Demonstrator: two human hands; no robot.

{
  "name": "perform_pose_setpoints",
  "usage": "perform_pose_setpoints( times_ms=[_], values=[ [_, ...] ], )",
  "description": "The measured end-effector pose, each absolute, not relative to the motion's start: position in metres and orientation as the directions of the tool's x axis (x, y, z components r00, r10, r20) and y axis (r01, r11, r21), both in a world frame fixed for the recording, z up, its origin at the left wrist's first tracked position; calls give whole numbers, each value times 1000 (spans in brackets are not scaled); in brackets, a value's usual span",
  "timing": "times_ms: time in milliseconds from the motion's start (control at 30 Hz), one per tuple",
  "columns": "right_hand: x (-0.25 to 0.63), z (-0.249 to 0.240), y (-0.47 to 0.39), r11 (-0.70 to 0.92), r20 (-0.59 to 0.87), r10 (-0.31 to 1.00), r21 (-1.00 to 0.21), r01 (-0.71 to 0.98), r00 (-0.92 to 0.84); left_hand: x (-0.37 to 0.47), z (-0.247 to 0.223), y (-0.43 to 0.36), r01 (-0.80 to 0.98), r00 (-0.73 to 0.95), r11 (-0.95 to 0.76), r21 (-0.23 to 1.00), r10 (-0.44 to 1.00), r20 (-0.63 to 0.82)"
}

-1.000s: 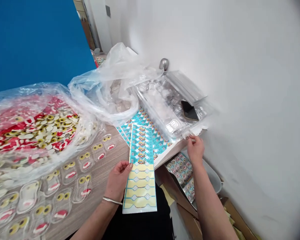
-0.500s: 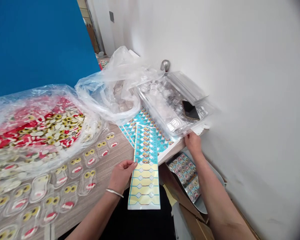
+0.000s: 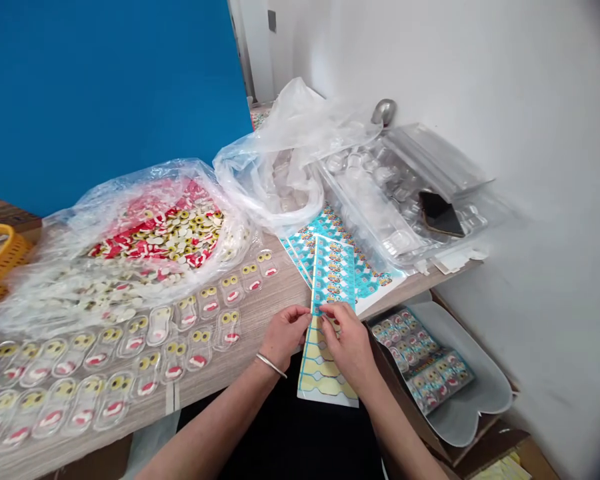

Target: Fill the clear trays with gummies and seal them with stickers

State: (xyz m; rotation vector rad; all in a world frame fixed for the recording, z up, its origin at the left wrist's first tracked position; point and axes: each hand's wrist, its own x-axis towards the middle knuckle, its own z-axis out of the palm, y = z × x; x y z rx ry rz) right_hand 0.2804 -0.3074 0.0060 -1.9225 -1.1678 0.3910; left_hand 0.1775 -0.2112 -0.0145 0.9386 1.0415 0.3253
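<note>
Left hand (image 3: pixel 286 333) pinched sticker sheet (image 3: pixel 320 368) by its edge; right hand (image 3: pixel 349 341), half-curled, touched it (couldn't tell whether gripping); sheet overhung counter (image 3: pixel 269 293) edge into open room.

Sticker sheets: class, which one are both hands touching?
The narrow sheet between left hand and right hand; its lower part is mostly yellow. The other sheets lie beyond, on the table.

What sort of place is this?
Probably a small packing workshop: clear plastic packs lie in rows on a table, beside a bag of loose eye-like and red pieces, and the left hand holds a sticker sheet.
</note>
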Motion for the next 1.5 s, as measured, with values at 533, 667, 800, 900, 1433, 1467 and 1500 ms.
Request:
perform_pose_setpoints(
  times_ms=[533,667,800,900,1433,1467,1500],
  values=[
    [283,-1,-309,-154,147,856,-843,516,496,176,-12,-213,81,634,624,777,570,-523],
    [282,5,-307,-148,198,858,-789,596,474,175,-10,-213,155,624,395,905,671,-400],
    [276,3,-303,-207,164,822,-806,554,546,178,-9,-216,183,593,299,936,726,-348],
    [277,-8,-302,-266,24,761,-900,346,648,179,-13,-219,199,595,391,899,681,-428],
    [289,5,-311,46,14,458,-999,-9,889,182,-21,-220,301,917,-890,343,369,150],
    [285,10,-312,47,101,438,-995,90,893,183,-21,-219,304,917,-881,362,374,138],
    [280,14,-313,34,193,438,-980,198,878,184,-21,-217,305,916,-867,395,380,127]
  ],
)
